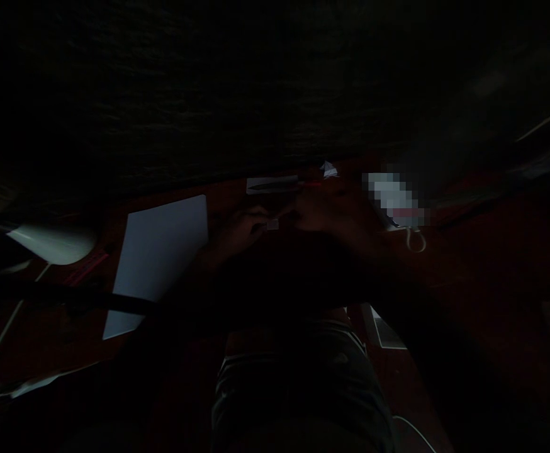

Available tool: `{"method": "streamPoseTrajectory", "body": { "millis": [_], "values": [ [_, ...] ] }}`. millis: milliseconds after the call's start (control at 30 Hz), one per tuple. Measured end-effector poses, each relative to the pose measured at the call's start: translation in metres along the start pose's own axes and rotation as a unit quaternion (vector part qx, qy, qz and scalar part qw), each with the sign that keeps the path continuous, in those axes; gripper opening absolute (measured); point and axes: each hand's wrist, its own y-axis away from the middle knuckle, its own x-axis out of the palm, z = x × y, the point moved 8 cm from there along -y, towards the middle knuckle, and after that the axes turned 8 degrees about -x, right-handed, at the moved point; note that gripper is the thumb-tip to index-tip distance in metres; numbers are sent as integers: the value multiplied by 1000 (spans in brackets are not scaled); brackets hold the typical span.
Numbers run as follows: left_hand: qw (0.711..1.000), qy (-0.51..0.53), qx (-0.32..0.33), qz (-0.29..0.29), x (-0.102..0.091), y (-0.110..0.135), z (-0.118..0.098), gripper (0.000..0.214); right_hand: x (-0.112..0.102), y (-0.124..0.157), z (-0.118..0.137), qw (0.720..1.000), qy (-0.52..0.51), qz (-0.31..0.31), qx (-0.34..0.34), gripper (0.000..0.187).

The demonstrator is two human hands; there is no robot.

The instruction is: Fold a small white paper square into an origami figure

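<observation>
The picture is very dark. My left hand (pixel 244 228) and my right hand (pixel 315 214) meet over a reddish-brown table (pixel 468 264), near its far side. Between their fingertips sits a small pale square piece (pixel 272 224), perhaps folded paper; both hands seem pinched on it. A white sheet of paper (pixel 162 258) lies flat to the left of my left hand. Just beyond the hands lie a flat pale strip (pixel 272 184) and a red pen-like object (pixel 313 184).
A small folded white paper shape (pixel 329 169) stands at the table's far edge. A white lamp head (pixel 53 244) and a white cable (pixel 1 340) are at the left. A blurred white object (pixel 392 198) and a cord loop (pixel 415 240) lie right.
</observation>
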Motion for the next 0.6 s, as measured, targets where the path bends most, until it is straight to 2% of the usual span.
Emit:
{"method": "streamPoseTrajectory", "body": {
  "millis": [100, 233, 433, 600],
  "values": [
    [1000, -2, -7, -4, 0, 0, -1, 27, 0, -1, 11, 999, 22, 27, 29, 50],
    [1000, -1, -9, -7, -1, 1, -1, 27, -5, 0, 19, 997, 45, 30, 58, 48],
    [1000, 0, -11, -5, -2, 1, 0, 27, -11, 2, 32, 996, 55, 42, 55, 48],
    [1000, -4, -2, -6, -2, 1, -1, 25, -10, 1, 31, 997, 54, 25, 49, 50]
  ]
}}
